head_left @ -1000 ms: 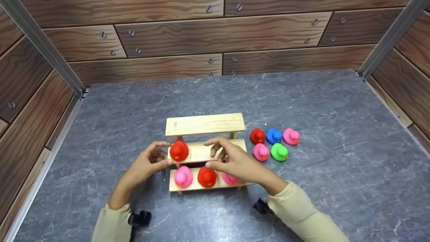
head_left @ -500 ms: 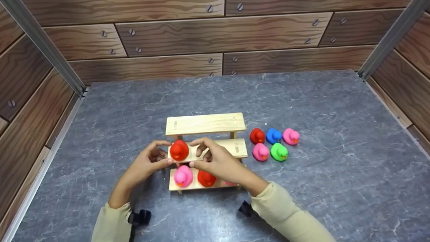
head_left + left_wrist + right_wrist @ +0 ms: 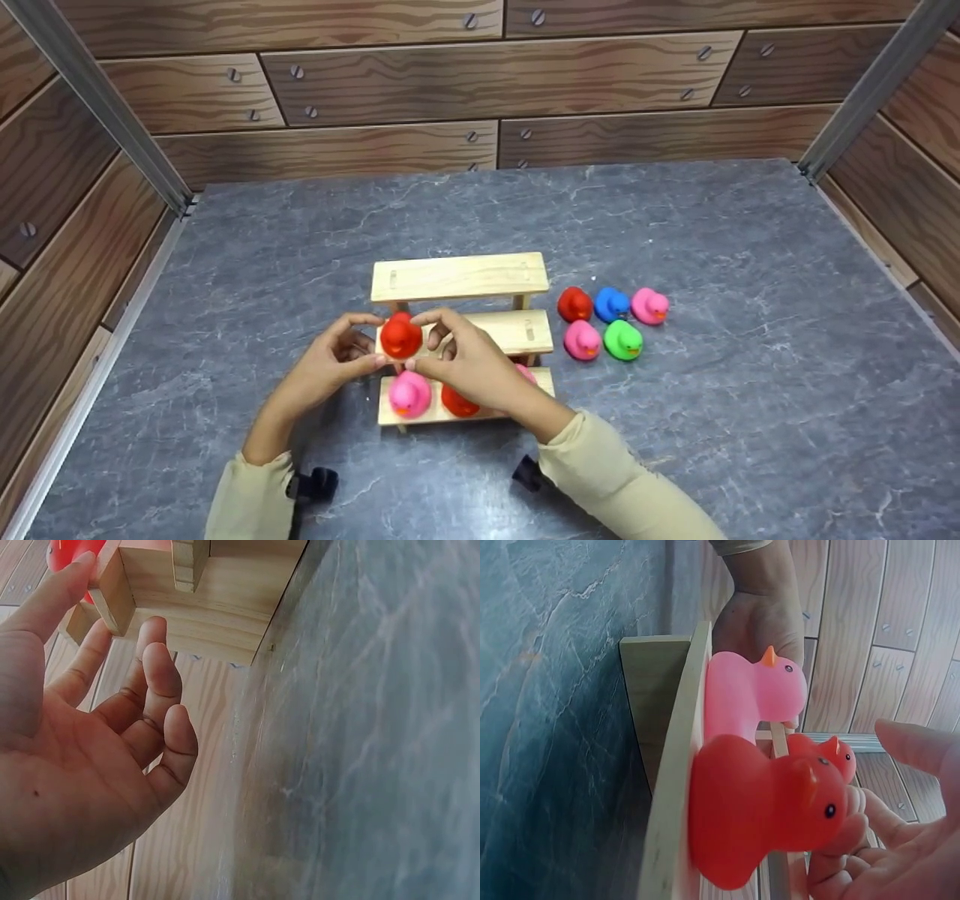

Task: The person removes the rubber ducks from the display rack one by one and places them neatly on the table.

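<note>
On the middle step of a three-tier wooden shelf sits a red toy duck, at the left end. My left hand holds that end of the step between thumb and forefinger, right beside the duck; its other fingers curl loosely in the left wrist view. Coming from the right, my right hand has its parted thumb and forefinger at the duck's right side. A pink duck and another red duck stand on the lowest step. My right hand mostly hides a second pink duck there.
Right of the shelf, several ducks stand on the grey marbled table: a red one, a blue one, a green one and pink ones. Wood-patterned walls enclose the back and sides.
My right hand has moved left along the shelf to the red duck on the middle step, uncovering that step's right end. The left hand and the ducks have stayed in place.
</note>
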`<state>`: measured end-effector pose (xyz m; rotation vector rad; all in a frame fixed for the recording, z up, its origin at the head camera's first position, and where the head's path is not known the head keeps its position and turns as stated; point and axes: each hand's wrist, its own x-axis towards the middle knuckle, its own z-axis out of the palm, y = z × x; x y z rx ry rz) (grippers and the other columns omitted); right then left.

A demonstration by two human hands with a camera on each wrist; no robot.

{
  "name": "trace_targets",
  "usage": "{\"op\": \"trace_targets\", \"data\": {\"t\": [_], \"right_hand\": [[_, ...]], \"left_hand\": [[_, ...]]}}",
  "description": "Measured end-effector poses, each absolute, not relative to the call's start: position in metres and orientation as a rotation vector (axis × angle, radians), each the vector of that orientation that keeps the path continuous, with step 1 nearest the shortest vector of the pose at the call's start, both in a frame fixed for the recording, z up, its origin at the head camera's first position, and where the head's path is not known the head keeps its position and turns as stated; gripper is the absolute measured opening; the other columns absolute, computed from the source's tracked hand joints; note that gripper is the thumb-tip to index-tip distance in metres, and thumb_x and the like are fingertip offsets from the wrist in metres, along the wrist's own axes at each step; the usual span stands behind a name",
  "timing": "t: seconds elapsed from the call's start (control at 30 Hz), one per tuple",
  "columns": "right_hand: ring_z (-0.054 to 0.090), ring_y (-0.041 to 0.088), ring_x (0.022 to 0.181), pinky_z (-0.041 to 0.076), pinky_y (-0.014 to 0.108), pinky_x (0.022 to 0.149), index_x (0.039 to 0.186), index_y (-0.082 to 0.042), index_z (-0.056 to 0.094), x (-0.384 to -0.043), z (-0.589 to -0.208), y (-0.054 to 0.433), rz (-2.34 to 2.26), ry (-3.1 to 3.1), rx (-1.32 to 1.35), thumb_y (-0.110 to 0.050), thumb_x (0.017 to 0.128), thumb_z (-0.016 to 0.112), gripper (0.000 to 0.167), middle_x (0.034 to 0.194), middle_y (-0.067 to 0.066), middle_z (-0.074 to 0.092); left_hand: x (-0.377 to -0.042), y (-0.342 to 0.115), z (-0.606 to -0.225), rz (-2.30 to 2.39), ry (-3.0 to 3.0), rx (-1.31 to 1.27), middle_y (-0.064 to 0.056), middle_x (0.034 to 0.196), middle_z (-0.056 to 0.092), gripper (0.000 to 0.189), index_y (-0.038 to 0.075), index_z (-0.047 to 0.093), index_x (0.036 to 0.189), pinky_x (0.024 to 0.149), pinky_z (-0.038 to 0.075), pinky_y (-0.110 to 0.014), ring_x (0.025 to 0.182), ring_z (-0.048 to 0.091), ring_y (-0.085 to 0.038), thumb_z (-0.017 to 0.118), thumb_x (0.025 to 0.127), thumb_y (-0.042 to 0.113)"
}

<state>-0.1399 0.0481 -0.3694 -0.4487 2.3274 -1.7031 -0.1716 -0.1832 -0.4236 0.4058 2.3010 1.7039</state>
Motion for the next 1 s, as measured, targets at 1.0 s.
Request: {"op": "trace_targets", "data": {"t": [1.0], "right_hand": [[0.048,0.008,0.068,0.039,0.025,0.061,0.129,-0.02,0.056,-0.147,-0.368,0.031,-1.289,2.687,-0.387,-0.031,0.082,0.076,0.052,0.082,-0.003,0.056]], "left_hand": [[-0.172,-0.183,-0.424,1.702,2.273,0.406,-0.01,0.099,0.062,0.05,0.003,0.048,0.131,0.071,0.05,-0.025,0.082,0.06,-0.015,0.07,0.086,0.011]]}}
